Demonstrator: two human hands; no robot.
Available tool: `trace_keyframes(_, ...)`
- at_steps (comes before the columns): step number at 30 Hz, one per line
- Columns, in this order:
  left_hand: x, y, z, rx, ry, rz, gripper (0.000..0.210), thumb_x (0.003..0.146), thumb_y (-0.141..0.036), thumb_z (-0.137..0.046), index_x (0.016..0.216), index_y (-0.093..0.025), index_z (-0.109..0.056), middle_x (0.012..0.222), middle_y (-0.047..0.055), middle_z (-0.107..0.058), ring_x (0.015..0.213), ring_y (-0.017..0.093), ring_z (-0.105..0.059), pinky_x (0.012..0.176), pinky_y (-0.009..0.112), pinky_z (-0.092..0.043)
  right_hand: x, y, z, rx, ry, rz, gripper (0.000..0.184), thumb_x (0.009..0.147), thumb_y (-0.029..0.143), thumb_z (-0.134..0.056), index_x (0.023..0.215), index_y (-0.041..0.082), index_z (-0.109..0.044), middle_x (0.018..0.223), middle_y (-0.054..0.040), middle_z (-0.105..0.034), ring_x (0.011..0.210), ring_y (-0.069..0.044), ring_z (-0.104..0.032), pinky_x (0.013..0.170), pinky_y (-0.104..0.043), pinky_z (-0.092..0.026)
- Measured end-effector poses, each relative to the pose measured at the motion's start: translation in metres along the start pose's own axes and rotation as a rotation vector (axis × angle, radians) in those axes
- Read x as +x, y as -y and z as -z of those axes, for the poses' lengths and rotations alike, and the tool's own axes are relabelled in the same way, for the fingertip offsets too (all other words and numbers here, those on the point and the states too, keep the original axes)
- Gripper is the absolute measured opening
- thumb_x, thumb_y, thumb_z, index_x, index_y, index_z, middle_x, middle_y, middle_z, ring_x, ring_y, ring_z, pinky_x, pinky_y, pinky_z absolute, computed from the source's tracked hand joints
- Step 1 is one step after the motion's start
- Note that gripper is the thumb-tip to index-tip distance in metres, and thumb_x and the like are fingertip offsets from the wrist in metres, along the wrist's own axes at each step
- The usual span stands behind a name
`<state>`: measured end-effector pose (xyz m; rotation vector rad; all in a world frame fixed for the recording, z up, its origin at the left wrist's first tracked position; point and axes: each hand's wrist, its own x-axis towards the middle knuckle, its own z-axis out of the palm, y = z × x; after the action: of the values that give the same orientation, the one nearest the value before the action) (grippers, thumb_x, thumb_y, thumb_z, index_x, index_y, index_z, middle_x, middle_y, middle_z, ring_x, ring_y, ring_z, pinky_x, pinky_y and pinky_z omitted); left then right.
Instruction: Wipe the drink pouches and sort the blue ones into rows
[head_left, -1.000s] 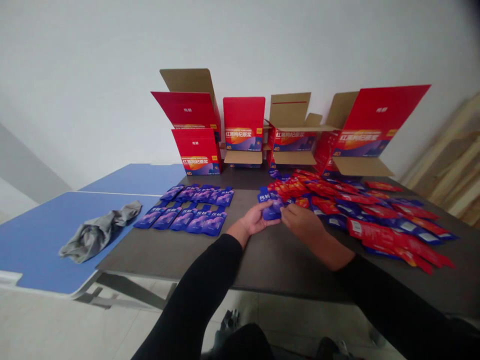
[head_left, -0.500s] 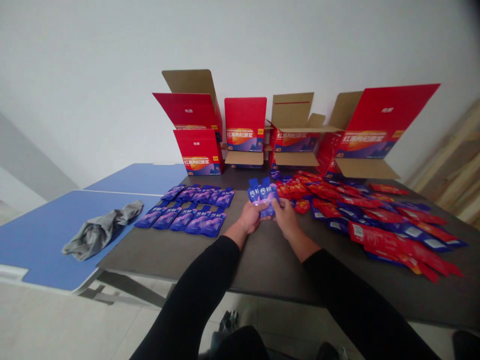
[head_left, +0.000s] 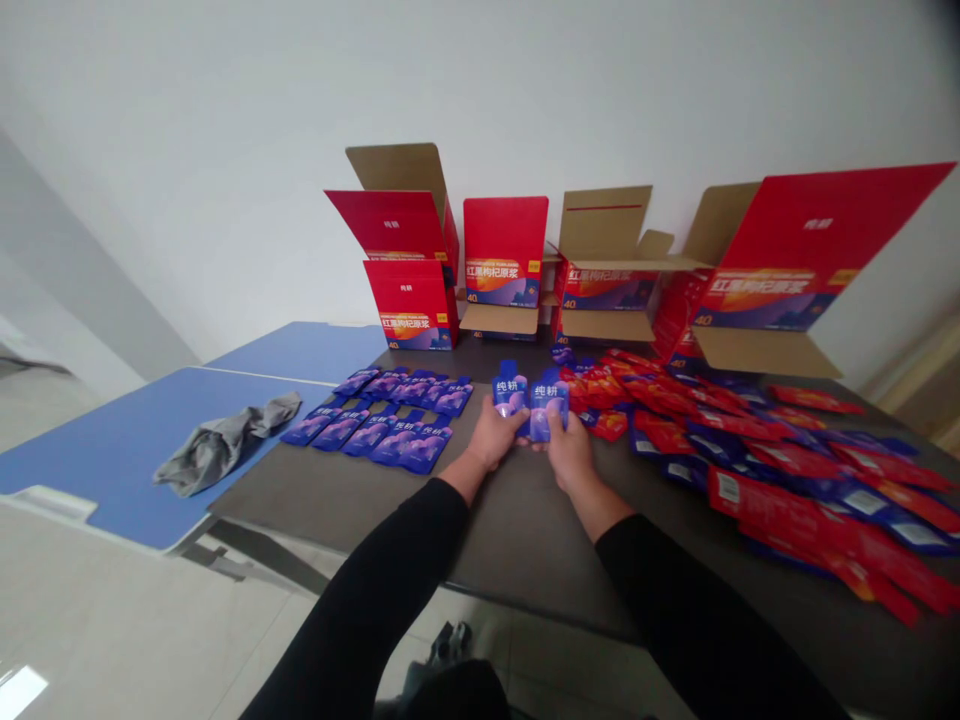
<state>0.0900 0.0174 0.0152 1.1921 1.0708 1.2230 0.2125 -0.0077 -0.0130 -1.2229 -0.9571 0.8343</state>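
Observation:
Two purple spouted pouches are held upright side by side over the dark table [head_left: 510, 530]. My left hand [head_left: 493, 436] is closed on the left purple pouch [head_left: 511, 394]. My right hand [head_left: 571, 450] grips the right purple pouch [head_left: 550, 408], thumb on its front. A narrow gap shows between the two pouches. To the left, two rows of purple pouches [head_left: 379, 432] lie overlapped, faces up. On the right spreads a loose heap of red pouches [head_left: 772, 500] mixed with purple ones, some showing white labels.
Along the wall stand red printed cartons with raised flaps: a stacked pair [head_left: 411, 300] at left, one carton [head_left: 504, 268] in the middle, another [head_left: 606, 285], and a large one [head_left: 772, 290] at right. A grey cloth [head_left: 217, 450] lies on the blue table [head_left: 97, 450].
The two pouches overlapped before; now they are apart, one in each hand. My view has turned slightly left, so the cartons and heap appear farther right.

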Motion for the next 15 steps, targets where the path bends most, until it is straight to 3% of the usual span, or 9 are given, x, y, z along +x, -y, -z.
trace_keyframes(4, -0.002, -0.01, 0.014, 0.136, -0.161, -0.026, 0.07, 0.078, -0.041, -0.078, 0.131, -0.02, -0.038, 0.095, 0.008, -0.069, 0.051, 0.011, -0.062, 0.04, 0.019, -0.043, 0.002, -0.003, -0.003, -0.009, 0.033, -0.009, 0.053, 0.086, 0.068, -0.05, 0.102, 0.019, -0.058, 0.091, -0.0091, -0.074, 0.063, -0.02, -0.072, 0.042, -0.025, -0.053)
trace_keyframes(8, 0.009, -0.029, 0.046, 0.266, -0.225, -0.057, 0.059, 0.083, -0.046, -0.071, 0.129, -0.017, -0.048, 0.094, 0.009, -0.07, 0.054, 0.012, -0.062, 0.046, 0.021, -0.046, 0.003, -0.005, -0.004, -0.046, 0.079, -0.021, 0.051, 0.087, 0.067, -0.05, 0.103, 0.019, -0.056, 0.096, -0.01, -0.074, 0.061, -0.019, -0.072, 0.04, -0.022, -0.051)
trace_keyframes(12, 0.041, -0.047, 0.095, 0.628, -0.293, -0.092, 0.051, 0.083, -0.039, -0.071, 0.127, -0.014, -0.059, 0.106, 0.014, -0.072, 0.083, 0.021, -0.069, 0.071, 0.028, -0.052, 0.002, -0.006, -0.005, -0.079, 0.101, -0.02, 0.047, 0.089, 0.063, -0.05, 0.106, 0.019, -0.055, 0.091, -0.0088, -0.074, 0.059, -0.018, -0.072, 0.039, -0.021, -0.05)
trace_keyframes(15, 0.065, -0.055, 0.125, 0.866, -0.345, -0.069, 0.046, 0.083, -0.032, -0.07, 0.122, -0.011, -0.063, 0.115, 0.017, -0.07, 0.104, 0.026, -0.066, 0.085, 0.03, -0.049, 0.001, -0.006, -0.006, -0.086, 0.112, -0.023, 0.047, 0.088, 0.063, -0.05, 0.103, 0.019, -0.056, 0.088, -0.008, -0.074, 0.06, -0.019, -0.072, 0.039, -0.021, -0.049)
